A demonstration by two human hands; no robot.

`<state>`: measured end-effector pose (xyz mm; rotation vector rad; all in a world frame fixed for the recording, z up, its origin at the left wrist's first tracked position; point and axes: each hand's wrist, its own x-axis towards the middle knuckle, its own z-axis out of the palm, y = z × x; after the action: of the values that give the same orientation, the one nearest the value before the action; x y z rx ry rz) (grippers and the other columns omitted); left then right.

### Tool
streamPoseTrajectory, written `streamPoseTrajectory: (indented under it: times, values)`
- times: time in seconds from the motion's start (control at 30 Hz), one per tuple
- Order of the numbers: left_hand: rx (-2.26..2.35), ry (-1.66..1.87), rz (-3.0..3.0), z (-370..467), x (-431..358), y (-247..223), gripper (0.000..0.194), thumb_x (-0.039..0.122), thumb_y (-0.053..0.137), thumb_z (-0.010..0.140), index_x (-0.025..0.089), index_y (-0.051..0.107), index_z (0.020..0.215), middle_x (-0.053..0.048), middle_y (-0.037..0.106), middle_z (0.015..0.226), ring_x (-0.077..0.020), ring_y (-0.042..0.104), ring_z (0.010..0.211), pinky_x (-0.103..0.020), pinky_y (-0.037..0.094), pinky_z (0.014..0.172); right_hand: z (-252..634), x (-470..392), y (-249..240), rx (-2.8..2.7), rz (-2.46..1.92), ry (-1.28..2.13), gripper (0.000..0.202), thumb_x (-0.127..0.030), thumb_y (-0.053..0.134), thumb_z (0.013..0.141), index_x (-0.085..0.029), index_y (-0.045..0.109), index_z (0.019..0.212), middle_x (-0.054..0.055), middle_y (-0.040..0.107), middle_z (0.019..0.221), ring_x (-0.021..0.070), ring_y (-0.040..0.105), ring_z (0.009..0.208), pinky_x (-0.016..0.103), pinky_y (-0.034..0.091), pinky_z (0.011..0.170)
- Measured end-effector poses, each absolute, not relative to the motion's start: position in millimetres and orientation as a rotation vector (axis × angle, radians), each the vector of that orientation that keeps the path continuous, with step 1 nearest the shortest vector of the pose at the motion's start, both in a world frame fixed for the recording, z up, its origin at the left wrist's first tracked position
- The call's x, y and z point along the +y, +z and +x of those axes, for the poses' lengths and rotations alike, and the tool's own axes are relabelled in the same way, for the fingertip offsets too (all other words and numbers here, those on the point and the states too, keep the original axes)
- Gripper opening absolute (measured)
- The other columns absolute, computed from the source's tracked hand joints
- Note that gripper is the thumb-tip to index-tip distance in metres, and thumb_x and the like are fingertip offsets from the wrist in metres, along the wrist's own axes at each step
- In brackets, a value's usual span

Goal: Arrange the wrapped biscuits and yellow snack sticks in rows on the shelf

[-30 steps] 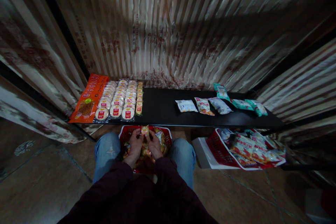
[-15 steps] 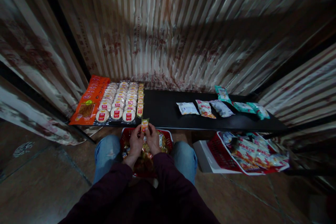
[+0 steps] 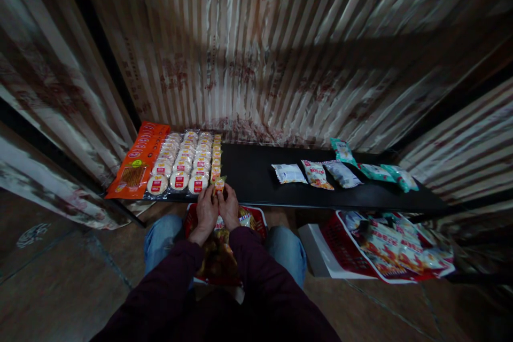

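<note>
A small yellow snack packet (image 3: 219, 185) is pinched between my left hand (image 3: 207, 208) and my right hand (image 3: 229, 206) at the front edge of the black shelf (image 3: 248, 176). Just beyond it runs a narrow row of similar yellow packets (image 3: 216, 157). Left of that row lie several columns of round, clear-wrapped crackers (image 3: 198, 184) with red labels. Below my hands, between my knees, stands a red basket (image 3: 260, 219) holding more wrapped snacks, partly hidden by my arms.
An orange snack bag (image 3: 136, 160) lies at the shelf's left end. Further right are a white packet (image 3: 288, 173), a red-and-white snack bag (image 3: 317, 175) and several teal packets (image 3: 375, 172). A second red basket (image 3: 344, 248), full of snack bags, stands below right beside a white box (image 3: 320, 251).
Both hands have moved forward with the yellow packet, from over the basket to the shelf's front edge by the yellow row. The view has tipped slightly upward.
</note>
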<state>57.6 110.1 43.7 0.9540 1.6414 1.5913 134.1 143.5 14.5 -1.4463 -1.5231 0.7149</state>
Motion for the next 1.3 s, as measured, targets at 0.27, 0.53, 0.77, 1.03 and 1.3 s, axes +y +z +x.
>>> streamPoseTrajectory:
  times: [0.27, 0.53, 0.77, 1.03, 1.3]
  values:
    - [2.039, 1.328, 1.597, 50, 116, 18, 0.038, 0.010, 0.044, 0.084, 0.016, 0.060, 0.119, -0.012, 0.061, 0.122, -0.0227, 0.055, 0.115, -0.041, 0.043, 0.103, 127, 153, 8, -1.564, -1.470, 0.640, 0.035, -0.025, 0.050, 0.084, -0.015, 0.061, 0.117, 0.012, 0.065, 0.108, 0.0218, 0.058, 0.101, 0.035, 0.045, 0.093]
    - [2.108, 1.235, 1.767, 48, 112, 10, 0.044, 0.007, 0.041, 0.084, 0.017, 0.057, 0.124, -0.011, 0.058, 0.124, -0.0220, 0.053, 0.118, -0.038, 0.044, 0.103, 126, 155, 7, -1.601, -1.459, 0.606, 0.032, -0.022, 0.050, 0.085, -0.014, 0.062, 0.113, 0.013, 0.065, 0.106, 0.0220, 0.058, 0.099, 0.035, 0.045, 0.092]
    - [2.101, 1.162, 1.858, 47, 113, 12, 0.043, 0.007, 0.042, 0.084, 0.017, 0.059, 0.122, -0.011, 0.058, 0.125, -0.0215, 0.053, 0.117, -0.036, 0.048, 0.099, 127, 158, 3, -1.614, -1.444, 0.599, 0.033, -0.023, 0.048, 0.086, -0.014, 0.062, 0.115, 0.013, 0.065, 0.113, 0.0219, 0.057, 0.106, 0.037, 0.043, 0.097]
    - [2.079, 1.127, 1.894, 43, 115, 4, 0.044, 0.006, 0.039, 0.086, 0.014, 0.057, 0.125, -0.013, 0.055, 0.133, -0.0219, 0.049, 0.126, -0.038, 0.045, 0.104, 126, 157, 1, -1.647, -1.473, 0.627, 0.042, -0.023, 0.048, 0.086, -0.015, 0.056, 0.126, 0.012, 0.065, 0.119, 0.0224, 0.058, 0.109, 0.036, 0.044, 0.097]
    - [2.058, 1.184, 1.771, 47, 108, -6, 0.050, 0.004, 0.042, 0.083, 0.020, 0.055, 0.129, -0.013, 0.048, 0.135, -0.0228, 0.053, 0.120, -0.034, 0.053, 0.092, 126, 155, 1, -1.652, -1.459, 0.600, 0.040, -0.023, 0.049, 0.086, -0.014, 0.057, 0.124, 0.013, 0.065, 0.119, 0.0225, 0.058, 0.107, 0.035, 0.044, 0.096]
